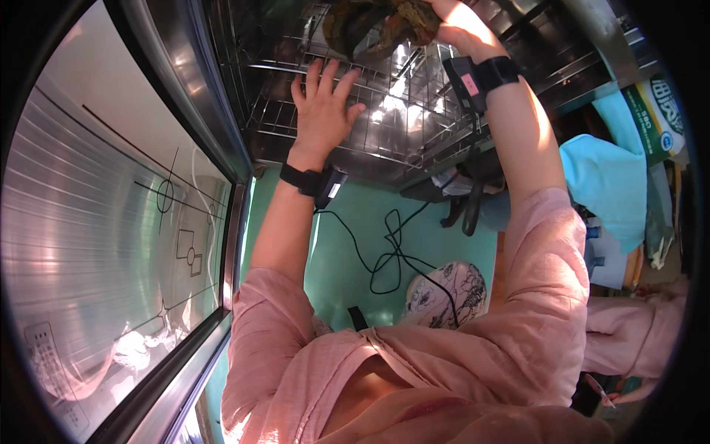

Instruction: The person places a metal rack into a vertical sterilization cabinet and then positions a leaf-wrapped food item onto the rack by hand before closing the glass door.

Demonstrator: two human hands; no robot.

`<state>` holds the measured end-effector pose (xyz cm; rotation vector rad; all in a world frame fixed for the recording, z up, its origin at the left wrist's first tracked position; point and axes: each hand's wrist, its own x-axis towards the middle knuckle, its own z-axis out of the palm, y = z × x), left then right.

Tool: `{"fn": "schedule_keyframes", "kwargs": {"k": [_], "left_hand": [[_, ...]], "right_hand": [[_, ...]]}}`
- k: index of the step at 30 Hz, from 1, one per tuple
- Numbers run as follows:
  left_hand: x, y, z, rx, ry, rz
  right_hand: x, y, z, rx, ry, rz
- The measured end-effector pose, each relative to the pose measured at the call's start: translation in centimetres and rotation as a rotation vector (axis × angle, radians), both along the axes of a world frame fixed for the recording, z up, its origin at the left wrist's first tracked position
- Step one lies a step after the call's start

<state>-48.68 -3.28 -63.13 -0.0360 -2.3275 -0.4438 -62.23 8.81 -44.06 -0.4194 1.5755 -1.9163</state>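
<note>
My left hand [326,114] is over a wire rack [388,122] in a stainless-steel cabinet [366,169], fingers spread and nothing in them. At the top edge of the view, my right hand [468,30] is at the right side of a mottled brown object [383,28], apparently gripping it. That object looks like a bowl or pot, though the top edge cuts it off, along with some of my fingers. A little gap shows between it and my left fingertips. Sunlight glints off the metal behind the wires.
An open glass door [127,222] with a metal frame fills the left. Black cable [388,250] from my wrist devices loops over the green floor [344,238]. At right are a light-blue cloth [604,177], a printed green-and-white package [660,122], and another pink sleeve [632,333].
</note>
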Motion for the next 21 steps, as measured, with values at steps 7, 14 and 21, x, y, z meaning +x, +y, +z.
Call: {"fn": "schedule_keyframes", "kwargs": {"k": [7,14,21], "left_hand": [[0.2,1.1,0.0,0.088,-0.074,-0.05],[0.5,0.7,-0.5,0.142,-0.122,-0.054],[0.6,0.1,-0.3,0.126,-0.125,-0.044]], "right_hand": [[-13.6,-1.0,-1.0,0.389,1.262,-0.893],[-17.6,-0.6,0.8,1.239,1.633,-0.835],[-14.7,-2.5,-9.7,1.09,1.591,-0.051]]}}
